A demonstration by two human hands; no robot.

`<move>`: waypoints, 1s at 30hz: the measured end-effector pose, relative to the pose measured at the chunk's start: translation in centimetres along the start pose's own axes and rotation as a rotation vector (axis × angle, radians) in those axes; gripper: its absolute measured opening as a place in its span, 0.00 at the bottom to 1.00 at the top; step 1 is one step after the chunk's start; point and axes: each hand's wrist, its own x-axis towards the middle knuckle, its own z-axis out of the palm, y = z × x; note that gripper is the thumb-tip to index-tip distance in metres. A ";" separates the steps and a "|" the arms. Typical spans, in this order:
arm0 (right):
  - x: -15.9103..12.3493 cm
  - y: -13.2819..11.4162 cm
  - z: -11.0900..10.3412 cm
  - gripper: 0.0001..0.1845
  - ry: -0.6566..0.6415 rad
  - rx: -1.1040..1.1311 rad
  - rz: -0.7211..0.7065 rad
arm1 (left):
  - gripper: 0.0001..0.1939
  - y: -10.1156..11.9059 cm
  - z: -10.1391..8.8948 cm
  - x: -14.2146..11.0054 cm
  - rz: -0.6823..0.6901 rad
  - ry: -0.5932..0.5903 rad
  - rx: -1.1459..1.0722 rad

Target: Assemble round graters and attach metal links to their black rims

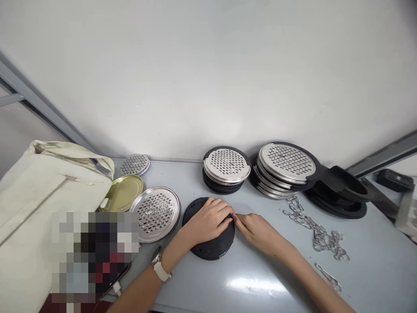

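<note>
The left hand (208, 220) lies over a black disc (216, 248) with its fingers bent toward the right rim, where the right hand (257, 232) bunches its fingertips; whether either clamps the rim I cannot tell. The disc is round, equally wide every way, flat on the grey table (192, 291) with its broad face up. Farther left sits a pale bag (42, 195), contents hidden.
</note>
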 end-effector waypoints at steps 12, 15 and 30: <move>0.1 0.0 -0.3 0.15 0.004 0.105 0.019 | 0.13 -0.1 0.2 0.0 -0.010 0.019 -0.009; 0.2 0.0 -0.3 0.16 -0.001 0.127 0.011 | 0.14 -0.2 0.2 -0.1 -0.006 0.016 -0.009; 0.4 0.5 0.0 0.16 -0.003 0.157 -0.006 | 0.14 -0.1 0.2 -0.1 -0.009 0.000 -0.034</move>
